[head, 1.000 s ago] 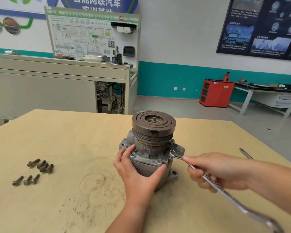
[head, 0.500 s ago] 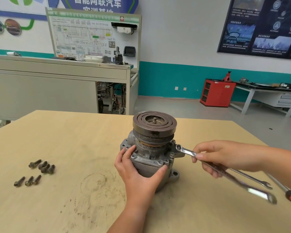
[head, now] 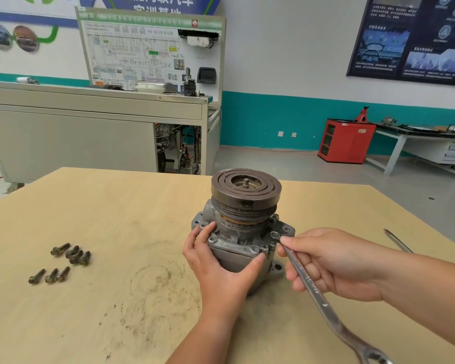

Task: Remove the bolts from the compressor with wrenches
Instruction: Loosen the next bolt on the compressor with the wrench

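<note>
Wooden table (head: 116, 232): pale top, scuffed and dirt-marked near centre.

Compressor (head: 243, 232): stands upright at table centre, with its grooved clutch pulley (head: 246, 189) on top and the grey cast housing below. A mounting flange juts out on the right side.

Left hand (head: 221, 269): wrapped round the near-left side of the housing. The fingers are curled against the left flank and the thumb is pressed on the near front edge.

Right hand (head: 334, 264): just right of the compressor. The fingers are curled under a combination wrench (head: 313, 290) and the thumb lies along the top of its shank.

Wrench: the far end meets the right flange just beyond the thumb tip and appears seated over a bolt head there, though the thumb partly covers it. The shank slopes near-right, so the open-jaw end sits at the frame's bottom edge, well clear of the grip.

Loose bolts: seven on the table, well left of the compressor. Four are in the far cluster (head: 71, 254) and three are in the near row (head: 49, 275).

A thin metal tool (head: 398, 241) lies far right on the table, untouched.
</note>
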The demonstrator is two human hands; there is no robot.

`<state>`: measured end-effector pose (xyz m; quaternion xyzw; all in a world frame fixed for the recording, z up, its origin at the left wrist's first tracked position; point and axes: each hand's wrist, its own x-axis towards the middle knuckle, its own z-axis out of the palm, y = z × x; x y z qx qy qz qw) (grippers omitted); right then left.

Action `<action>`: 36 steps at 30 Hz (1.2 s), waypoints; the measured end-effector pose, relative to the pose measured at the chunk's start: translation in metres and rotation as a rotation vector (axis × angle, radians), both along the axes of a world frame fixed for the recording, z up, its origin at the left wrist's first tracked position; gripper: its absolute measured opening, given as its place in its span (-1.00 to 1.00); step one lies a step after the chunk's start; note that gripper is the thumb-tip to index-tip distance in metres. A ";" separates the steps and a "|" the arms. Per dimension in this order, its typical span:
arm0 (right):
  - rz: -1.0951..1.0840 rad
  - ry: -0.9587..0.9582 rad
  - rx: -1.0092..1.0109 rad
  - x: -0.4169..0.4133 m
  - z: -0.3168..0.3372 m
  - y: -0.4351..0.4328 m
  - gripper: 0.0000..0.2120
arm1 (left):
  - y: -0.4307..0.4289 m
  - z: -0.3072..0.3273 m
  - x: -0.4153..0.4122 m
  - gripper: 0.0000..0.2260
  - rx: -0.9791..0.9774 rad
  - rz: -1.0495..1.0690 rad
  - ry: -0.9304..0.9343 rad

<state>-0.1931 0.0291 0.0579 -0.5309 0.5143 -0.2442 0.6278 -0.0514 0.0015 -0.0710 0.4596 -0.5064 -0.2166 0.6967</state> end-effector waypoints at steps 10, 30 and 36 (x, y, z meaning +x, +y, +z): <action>0.401 1.102 -0.534 -0.031 0.040 -0.047 -0.70 | -0.001 -0.002 0.001 -0.28 0.003 -0.005 0.013; 0.216 0.355 -0.037 -0.005 0.011 -0.012 -0.66 | 0.001 -0.001 0.002 -0.28 0.009 -0.003 -0.008; 0.467 1.107 -0.356 -0.019 0.049 -0.050 -0.65 | 0.000 -0.001 0.001 -0.25 0.014 -0.009 0.001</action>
